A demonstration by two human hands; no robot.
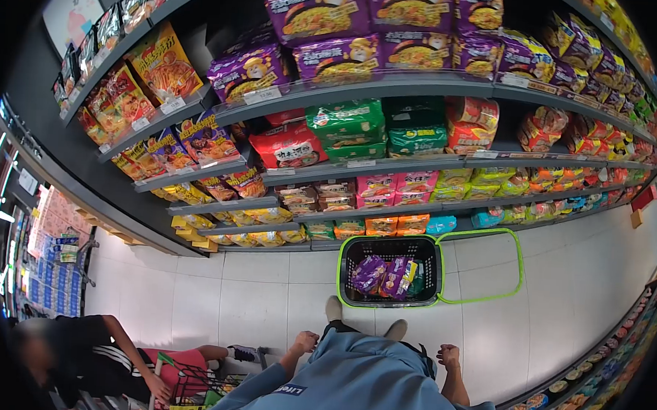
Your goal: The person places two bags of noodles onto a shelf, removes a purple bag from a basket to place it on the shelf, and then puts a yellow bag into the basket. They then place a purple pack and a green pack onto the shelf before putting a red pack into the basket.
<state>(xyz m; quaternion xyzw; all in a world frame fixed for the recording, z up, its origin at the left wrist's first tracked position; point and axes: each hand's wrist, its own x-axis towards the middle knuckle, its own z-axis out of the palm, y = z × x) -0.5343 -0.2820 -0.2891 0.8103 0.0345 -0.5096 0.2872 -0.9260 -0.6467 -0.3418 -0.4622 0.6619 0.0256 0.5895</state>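
Black with a green rim, the basket (375, 242) stands on the floor (257, 290), ahead of the hands and lower than them, across the space between the two. Its longer side goes from left to right, about parallel with the shelves (424, 85) behind it. From the left hand (307, 342) it lies forward and to the right; from the right hand (448, 355), forward and to the left. Both hands are apart from it, and which one is nearer I cannot surely tell. However, the green loop (521, 265) at the basket's right side is nearer to the right hand. On both hands the fingers are bent inward; I see nothing held, but cannot tell how tightly they are closed. Purple packs (397, 277) lie inside the basket.
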